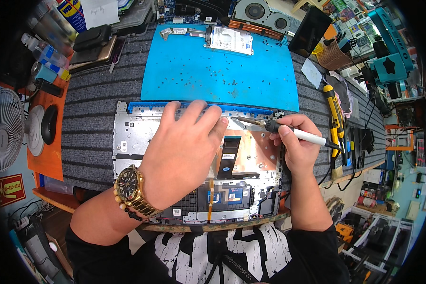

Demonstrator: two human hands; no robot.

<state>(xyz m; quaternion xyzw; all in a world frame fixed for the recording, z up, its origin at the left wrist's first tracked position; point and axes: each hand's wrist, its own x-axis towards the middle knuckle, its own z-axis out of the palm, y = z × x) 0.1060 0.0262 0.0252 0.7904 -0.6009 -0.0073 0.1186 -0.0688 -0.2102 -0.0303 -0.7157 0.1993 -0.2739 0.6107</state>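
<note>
Laptop chassis (pixel 135 124) lies on the table (pixel 91 125), nearest you at 6 o'clock: probably light, thin, flexy; lift by the metal rims at 3 and 9, spare the orange ribbon (pixel 210 203). Left hand (pixel 182 146) rests palm-down on it, thumb hidden, can't tell if that grip pinches anything; right hand's (pixel 298 147) grip is clamped round the soldering iron (pixel 310 137), tip toward 9–10. Blue mat (pixel 189 71) beyond at 12.

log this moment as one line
left hand: resting on silver metal laptop chassis | right hand: holding white-handled soldering iron, tip near left hand | blue rectangular mat: beyond chassis, small dark bits on it
</note>
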